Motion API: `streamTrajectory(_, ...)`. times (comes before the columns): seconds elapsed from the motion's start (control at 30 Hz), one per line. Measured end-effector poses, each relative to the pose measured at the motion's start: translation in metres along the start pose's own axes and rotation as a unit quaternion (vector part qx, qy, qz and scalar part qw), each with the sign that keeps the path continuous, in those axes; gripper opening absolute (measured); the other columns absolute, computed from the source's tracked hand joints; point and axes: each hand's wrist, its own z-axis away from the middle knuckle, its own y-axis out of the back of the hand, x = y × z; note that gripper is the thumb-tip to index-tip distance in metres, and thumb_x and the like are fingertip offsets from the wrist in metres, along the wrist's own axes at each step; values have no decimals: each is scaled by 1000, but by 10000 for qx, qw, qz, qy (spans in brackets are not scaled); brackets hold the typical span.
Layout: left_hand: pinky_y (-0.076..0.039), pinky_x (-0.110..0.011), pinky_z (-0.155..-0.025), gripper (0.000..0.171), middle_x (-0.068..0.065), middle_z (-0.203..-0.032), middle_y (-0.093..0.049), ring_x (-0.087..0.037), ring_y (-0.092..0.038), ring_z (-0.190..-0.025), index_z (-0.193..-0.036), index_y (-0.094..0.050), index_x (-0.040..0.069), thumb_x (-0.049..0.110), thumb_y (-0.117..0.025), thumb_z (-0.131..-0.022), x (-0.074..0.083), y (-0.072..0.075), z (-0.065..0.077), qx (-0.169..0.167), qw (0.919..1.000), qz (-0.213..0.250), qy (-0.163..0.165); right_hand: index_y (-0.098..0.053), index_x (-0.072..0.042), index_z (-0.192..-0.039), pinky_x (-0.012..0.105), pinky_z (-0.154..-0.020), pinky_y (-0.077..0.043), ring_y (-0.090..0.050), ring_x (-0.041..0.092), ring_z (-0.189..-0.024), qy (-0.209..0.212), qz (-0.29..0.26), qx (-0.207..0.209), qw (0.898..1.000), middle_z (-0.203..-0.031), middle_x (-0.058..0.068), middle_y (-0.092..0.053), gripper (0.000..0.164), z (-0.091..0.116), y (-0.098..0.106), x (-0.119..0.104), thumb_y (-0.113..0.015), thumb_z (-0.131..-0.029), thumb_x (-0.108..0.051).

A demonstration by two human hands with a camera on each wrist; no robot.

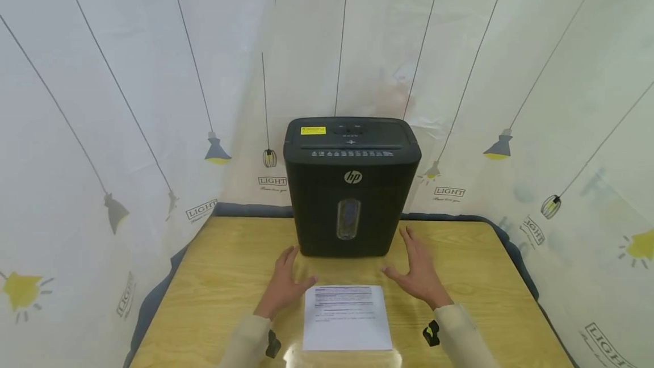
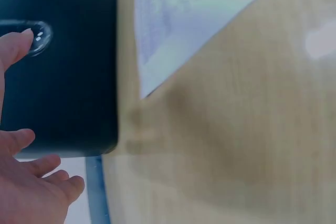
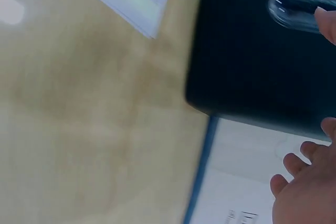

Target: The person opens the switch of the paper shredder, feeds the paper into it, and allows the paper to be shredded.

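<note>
A black HP paper shredder stands upright at the back of the table, with a clear oval window in its front and a yellow label on top. In front of it lies white printed paper, with dark lines over some of the text. My left hand is held near the shredder's lower left, thumb spread from the fingers. On the other side, my right hand is near the lower right, its fingers also spread. Neither hand holds anything. Both wrist views show loosely extended fingers beside the dark shredder body.
The wooden table has a dark blue edging along its back and sides. Behind and around it hangs a pale curtain printed with lamps and the word LIGHT. The shredder stands close to this curtain. Light reflects off the table's front.
</note>
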Motion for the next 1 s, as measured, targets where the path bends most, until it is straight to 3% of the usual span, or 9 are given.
streamTrajectory(0.33, -33, -68, -116, 90, -24, -164, -28, -49, -21, -153, -155, -40, 8, 47, -81, -85, -17, -32, 24, -436, 9961, -538, -555, -39, -7, -156, 74, -110, -33, -36, 51, -146, -174, -66, -636, 9978, -167, 22, -27, 92, 40, -52, 2, -81, -84, -47)
streamTrajectory(0.53, -33, -63, -118, 93, -18, -166, -31, -44, -21, -156, -155, -42, 12, 50, -83, -81, -23, -49, 41, -832, 9893, -1037, -607, -46, -6, -152, 69, -114, -35, -40, 46, -146, -117, 96, -1022, 9946, -163, 22, -37, 89, 54, -76, 0, -83, -82, -47)
streamTrajectory(0.7, -32, -63, -119, 94, -16, -167, -31, -44, -22, -156, -153, -47, 10, 50, -84, -77, -18, -53, 49, -1012, 9869, -1094, -612, -50, -3, -148, 63, -116, -35, -43, 44, -144, -88, 221, -1228, 9921, -158, 21, -45, 85, 62, -86, -5, -85, -81, -41)
streamTrajectory(1.0, -34, -61, -118, 89, -20, -165, -33, -45, -28, -153, -149, -50, 4, 47, -84, -79, -10, -53, 55, -970, 9834, -1350, -732, -57, -2, -142, 59, -116, -38, -45, 42, -144, 14, 610, -1070, 9924, -155, 21, -48, 68, 73, -90, -13, -82, -86, -33)
